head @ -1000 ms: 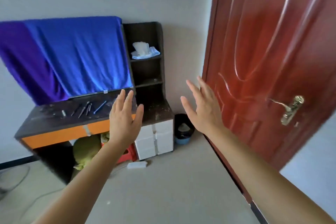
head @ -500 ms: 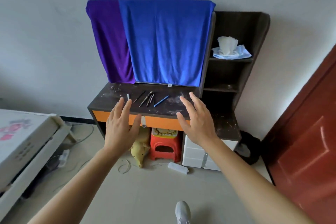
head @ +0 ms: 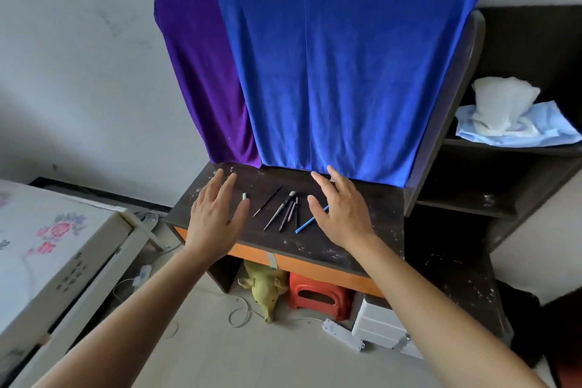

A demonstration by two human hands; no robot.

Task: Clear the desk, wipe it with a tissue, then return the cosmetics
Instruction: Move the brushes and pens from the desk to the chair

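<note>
Makeup brushes and pencils [head: 285, 211], lying loose in a row mid-desk between the spread, empty left hand [head: 217, 217] and right hand [head: 343, 214], look light, thin and apt to roll, best pinched mid-shaft off the dusty, speckled dark desk [head: 315, 249], with the tissue pack [head: 510, 116] on the side shelf [head: 504, 148].

Soft daylight, mild blur, wide-angle edge distortion.

Grey wall [head: 78, 57], pale floor [head: 239, 356] — white bed [head: 82, 277] left, dark shelf [head: 466, 203] right.
</note>
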